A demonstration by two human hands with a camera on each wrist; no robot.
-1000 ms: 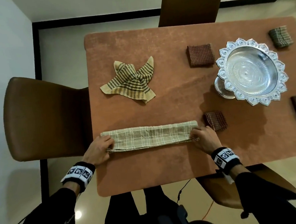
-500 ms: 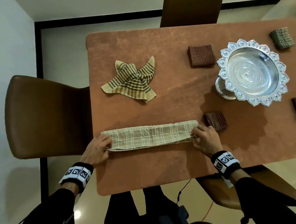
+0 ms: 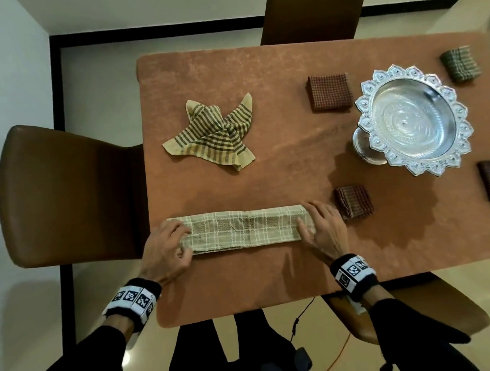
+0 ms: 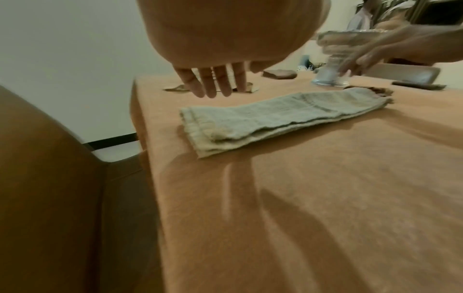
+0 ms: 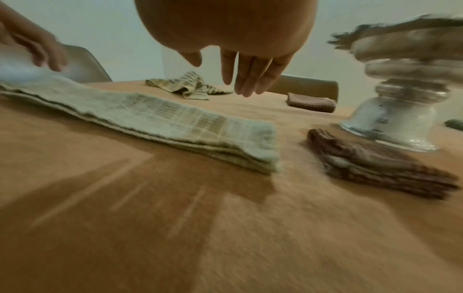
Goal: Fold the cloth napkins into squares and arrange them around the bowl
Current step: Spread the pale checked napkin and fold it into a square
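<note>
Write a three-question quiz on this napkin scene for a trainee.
1. How many folded squares already lie around the silver bowl?
2. True or false: the striped napkin lies crumpled, not yet folded.
3. The pale checked napkin between the left hand and the right hand is: A) a long strip, B) a finished square, C) a ball.

Key: 1. Four. 2. True. 3. A.
</note>
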